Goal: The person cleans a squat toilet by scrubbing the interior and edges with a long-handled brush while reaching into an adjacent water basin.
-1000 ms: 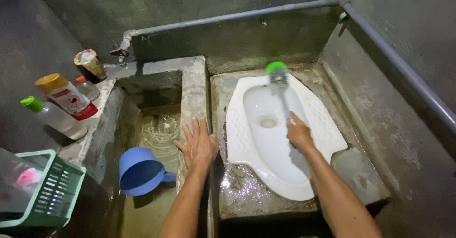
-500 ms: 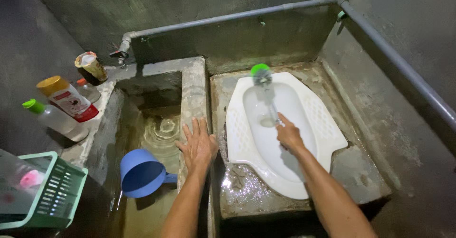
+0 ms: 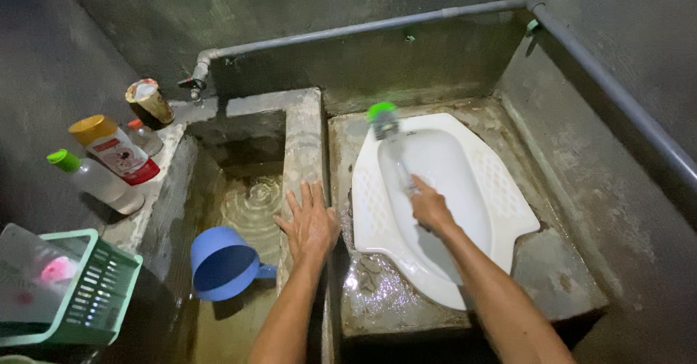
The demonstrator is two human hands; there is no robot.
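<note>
My right hand [image 3: 430, 208] is closed around the handle of a green-headed toilet brush [image 3: 388, 133], whose blurred head sits at the upper left rim of the white squat toilet [image 3: 501, 189]. My left hand [image 3: 312, 222] lies flat, fingers spread, on the concrete wall of the water basin [image 3: 301, 135]. A blue dipper [image 3: 223, 264] floats in the basin; bottles [image 3: 109, 157] stand along its left ledge above a green basket [image 3: 94, 298].

brush head [image 3: 382, 119]: motion-blurred | green basket [image 3: 94, 291]: cut by left edge
</note>
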